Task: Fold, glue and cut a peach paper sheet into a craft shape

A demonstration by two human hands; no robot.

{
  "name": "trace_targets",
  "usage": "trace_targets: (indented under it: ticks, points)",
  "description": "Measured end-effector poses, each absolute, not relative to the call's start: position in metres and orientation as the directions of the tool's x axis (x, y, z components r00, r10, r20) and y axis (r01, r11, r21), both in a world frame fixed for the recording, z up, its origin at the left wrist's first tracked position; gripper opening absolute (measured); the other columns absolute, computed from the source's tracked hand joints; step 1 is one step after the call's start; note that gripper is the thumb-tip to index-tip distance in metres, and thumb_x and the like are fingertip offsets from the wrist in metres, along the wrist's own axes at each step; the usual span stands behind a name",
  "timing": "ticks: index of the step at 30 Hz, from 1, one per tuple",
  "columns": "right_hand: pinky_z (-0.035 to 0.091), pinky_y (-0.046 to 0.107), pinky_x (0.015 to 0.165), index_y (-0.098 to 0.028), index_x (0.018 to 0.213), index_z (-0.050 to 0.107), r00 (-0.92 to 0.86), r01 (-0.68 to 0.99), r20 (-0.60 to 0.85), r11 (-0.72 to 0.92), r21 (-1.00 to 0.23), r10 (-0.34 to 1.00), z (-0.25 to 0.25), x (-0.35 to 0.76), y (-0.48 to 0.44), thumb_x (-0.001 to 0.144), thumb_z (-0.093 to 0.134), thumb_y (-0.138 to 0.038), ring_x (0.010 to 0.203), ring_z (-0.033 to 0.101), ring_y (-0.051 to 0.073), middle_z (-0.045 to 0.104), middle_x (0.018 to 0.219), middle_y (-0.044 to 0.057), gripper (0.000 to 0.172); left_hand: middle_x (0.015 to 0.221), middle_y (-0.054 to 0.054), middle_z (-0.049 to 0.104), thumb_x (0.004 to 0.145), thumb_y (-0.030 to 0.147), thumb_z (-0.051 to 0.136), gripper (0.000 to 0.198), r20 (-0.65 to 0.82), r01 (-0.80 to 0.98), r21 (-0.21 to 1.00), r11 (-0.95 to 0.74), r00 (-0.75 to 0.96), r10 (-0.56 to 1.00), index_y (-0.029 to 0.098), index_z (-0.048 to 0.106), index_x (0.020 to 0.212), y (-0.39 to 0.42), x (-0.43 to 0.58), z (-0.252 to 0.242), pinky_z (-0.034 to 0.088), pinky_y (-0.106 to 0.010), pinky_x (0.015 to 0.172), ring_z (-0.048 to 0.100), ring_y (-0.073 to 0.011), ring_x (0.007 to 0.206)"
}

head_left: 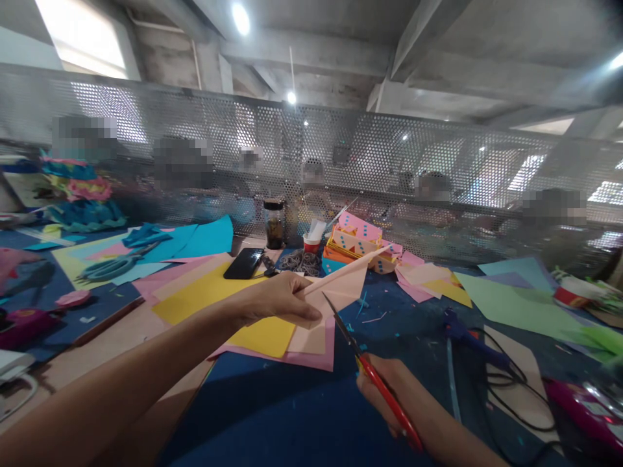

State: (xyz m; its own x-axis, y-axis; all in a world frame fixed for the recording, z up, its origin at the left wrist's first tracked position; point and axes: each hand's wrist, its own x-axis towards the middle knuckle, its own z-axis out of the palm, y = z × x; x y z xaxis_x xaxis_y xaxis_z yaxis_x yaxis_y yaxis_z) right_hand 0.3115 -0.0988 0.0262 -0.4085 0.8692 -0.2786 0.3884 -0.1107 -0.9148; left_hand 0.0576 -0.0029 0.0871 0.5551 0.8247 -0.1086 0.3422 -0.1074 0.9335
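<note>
My left hand (282, 298) pinches a folded peach paper (348, 274), which extends up and to the right above the table. Red-handled scissors (384, 389) are in my right hand (389, 386), their dark blades pointing up and left, close to the paper's lower edge. Beneath my left hand lie overlapping yellow (195, 292), peach and pink sheets (324, 363).
On the blue table (272, 415) are a black phone (244, 263), a dark jar (274, 224), a blue glue gun (474, 340) with cable, green paper (516, 305) and grey-blue scissors (119, 264). People sit behind a perforated screen (365, 149).
</note>
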Motion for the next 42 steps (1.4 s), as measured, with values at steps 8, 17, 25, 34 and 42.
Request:
trace_targets:
  ticks: [8, 17, 25, 34, 42]
  points:
    - [0.022, 0.023, 0.041, -0.020, 0.052, 0.038, -0.417, 0.395, -0.296, -0.122, -0.911, 0.859, 0.0358, 0.3092, -0.1006, 0.104, 0.014, -0.045, 0.038, 0.030, 0.008, 0.034, 0.041, -0.003, 0.062, 0.051, 0.009, 0.041, 0.062, 0.039, 0.086, 0.036, -0.108, 0.328, 0.939, -0.101, 0.561, 0.821, 0.017, 0.057, 0.061, -0.0025, 0.0574, 0.0875, 0.027, -0.020, 0.047, 0.033, -0.0059, 0.046]
    - [0.023, 0.023, 0.042, -0.020, 0.049, 0.036, -0.417, 0.427, -0.273, -0.078, -0.901, 0.867, 0.0335, 0.3095, -0.1017, 0.102, 0.018, -0.053, 0.038, 0.032, 0.007, 0.033, 0.041, -0.003, 0.065, 0.053, 0.008, 0.047, 0.061, 0.042, 0.086, 0.037, -0.121, 0.320, 0.944, -0.083, 0.568, 0.814, 0.017, 0.059, 0.063, -0.0028, 0.0569, 0.0859, 0.029, -0.020, 0.047, 0.039, -0.0068, 0.047]
    - [0.022, 0.023, 0.040, -0.021, 0.048, 0.033, -0.427, 0.436, -0.261, -0.056, -0.898, 0.866, 0.0305, 0.3099, -0.1004, 0.094, 0.043, -0.061, 0.037, 0.030, 0.006, 0.031, 0.039, -0.005, 0.063, 0.053, 0.008, 0.047, 0.062, 0.039, 0.086, 0.036, -0.116, 0.317, 0.944, -0.087, 0.570, 0.814, 0.017, 0.058, 0.062, -0.0025, 0.0564, 0.0865, 0.027, -0.020, 0.046, 0.038, -0.0065, 0.046]
    - [0.024, 0.024, 0.043, -0.021, 0.046, 0.033, -0.471, 0.440, -0.222, 0.010, -0.898, 0.854, 0.0310, 0.3116, -0.1004, 0.099, 0.029, -0.058, 0.038, 0.032, 0.007, 0.033, 0.039, -0.003, 0.065, 0.053, 0.008, 0.045, 0.062, 0.039, 0.086, 0.035, -0.118, 0.322, 0.943, -0.089, 0.571, 0.813, 0.016, 0.059, 0.063, -0.0039, 0.0581, 0.0903, 0.025, -0.020, 0.045, 0.035, -0.0058, 0.046]
    - [0.022, 0.024, 0.042, -0.021, 0.048, 0.033, -0.446, 0.427, -0.235, -0.025, -0.904, 0.863, 0.0332, 0.3115, -0.1016, 0.101, 0.026, -0.048, 0.037, 0.031, 0.007, 0.033, 0.040, -0.003, 0.060, 0.049, 0.009, 0.042, 0.062, 0.039, 0.086, 0.035, -0.110, 0.324, 0.941, -0.097, 0.563, 0.819, 0.017, 0.059, 0.063, -0.0045, 0.0580, 0.0900, 0.026, -0.020, 0.045, 0.033, -0.0060, 0.043]
